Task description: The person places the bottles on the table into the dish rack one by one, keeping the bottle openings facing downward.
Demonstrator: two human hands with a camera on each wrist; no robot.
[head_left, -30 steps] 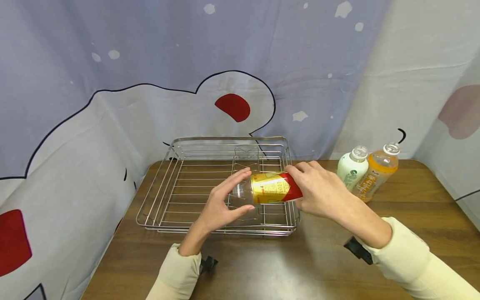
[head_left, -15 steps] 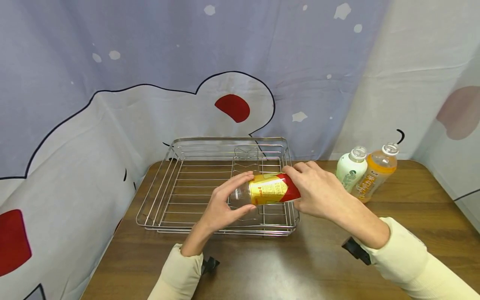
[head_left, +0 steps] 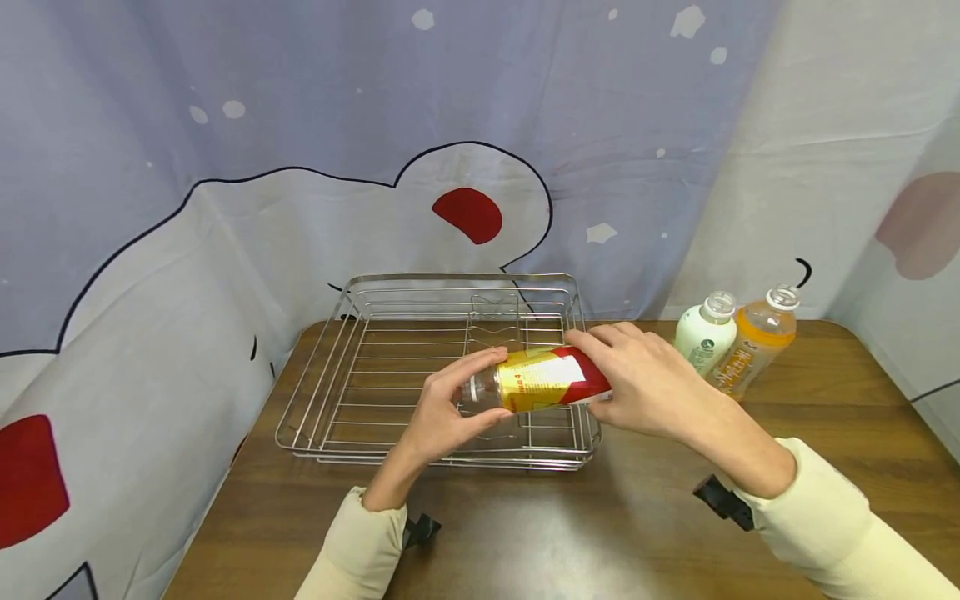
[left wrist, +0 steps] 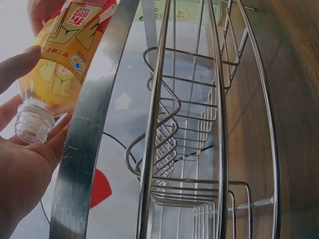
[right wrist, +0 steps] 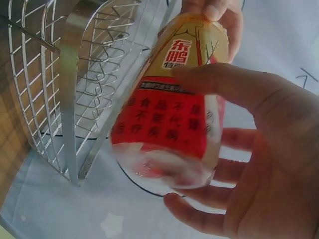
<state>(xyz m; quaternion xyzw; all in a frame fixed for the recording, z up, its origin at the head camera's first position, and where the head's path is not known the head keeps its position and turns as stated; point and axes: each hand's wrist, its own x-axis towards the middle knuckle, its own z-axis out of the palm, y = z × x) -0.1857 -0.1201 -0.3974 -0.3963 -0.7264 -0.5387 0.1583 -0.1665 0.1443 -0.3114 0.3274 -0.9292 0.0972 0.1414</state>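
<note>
Both hands hold a clear plastic drink bottle (head_left: 546,380) with a red-and-yellow label sideways above the wire rack (left wrist: 94,119). Its neck points left; no cap shows on the threaded mouth in the left wrist view. My left hand (head_left: 444,410) has its thumb and fingers around the neck and shoulder end. At the base end, my right hand (head_left: 643,377) grips the bottle. The right wrist view shows that hand's thumb across the label and fingers beneath the bottle (right wrist: 167,112).
Two bottles stand together on the wooden table (head_left: 525,533) to the right: a pale green one (head_left: 703,340) and an orange-labelled one (head_left: 750,346). Neither shows a cap. A patterned curtain (head_left: 300,83) hangs behind the table.
The bottle has turned slightly about its length, bringing more of a white patch and red label into view. Both hands stay nearly in place around it.
</note>
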